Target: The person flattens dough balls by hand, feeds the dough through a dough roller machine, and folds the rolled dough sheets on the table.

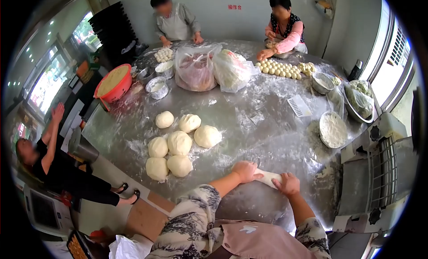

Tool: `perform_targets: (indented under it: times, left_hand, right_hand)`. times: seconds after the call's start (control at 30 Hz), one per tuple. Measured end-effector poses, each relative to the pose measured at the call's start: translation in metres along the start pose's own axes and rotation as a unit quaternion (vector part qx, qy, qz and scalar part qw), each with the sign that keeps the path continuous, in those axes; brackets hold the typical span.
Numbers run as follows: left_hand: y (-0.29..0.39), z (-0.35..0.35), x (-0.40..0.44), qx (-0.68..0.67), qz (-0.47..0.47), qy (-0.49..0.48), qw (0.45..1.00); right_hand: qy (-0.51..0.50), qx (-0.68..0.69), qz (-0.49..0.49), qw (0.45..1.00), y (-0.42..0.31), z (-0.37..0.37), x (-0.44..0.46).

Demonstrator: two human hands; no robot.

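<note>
While your left hand (pixel 245 171) and right hand (pixel 289 184) hold opposite ends of one smooth, white, elongated dough roll (pixel 268 178), fingers curled closed around it, matched pressure from both palms should give you even thickness. Location: over the flour-dusted, grey metal table (pixel 249 140), your side. Leftward: seven rounded, cream-white dough lumps (pixel 179 143), clustered, well apart from your roll. Rightward: one round, flour-filled bowl (pixel 322 136), useful should your dough stick.

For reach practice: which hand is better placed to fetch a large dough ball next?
Likely the left hand: nearer the large dough balls, with the right hand beyond the dough roll.
</note>
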State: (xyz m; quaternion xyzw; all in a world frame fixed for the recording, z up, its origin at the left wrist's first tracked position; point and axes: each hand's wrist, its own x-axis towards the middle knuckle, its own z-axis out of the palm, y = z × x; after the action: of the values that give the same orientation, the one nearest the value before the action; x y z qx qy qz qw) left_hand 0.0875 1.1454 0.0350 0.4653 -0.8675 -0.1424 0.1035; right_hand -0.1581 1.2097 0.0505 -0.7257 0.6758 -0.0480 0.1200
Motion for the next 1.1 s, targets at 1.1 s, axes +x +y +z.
perform_targets:
  times: [1.1]
  left_hand:
    - [0.075,-0.007,-0.006,-0.092,0.013,-0.187,0.978]
  right_hand:
    - [-0.223,0.122,-0.15,0.955,0.022,-0.033,0.003]
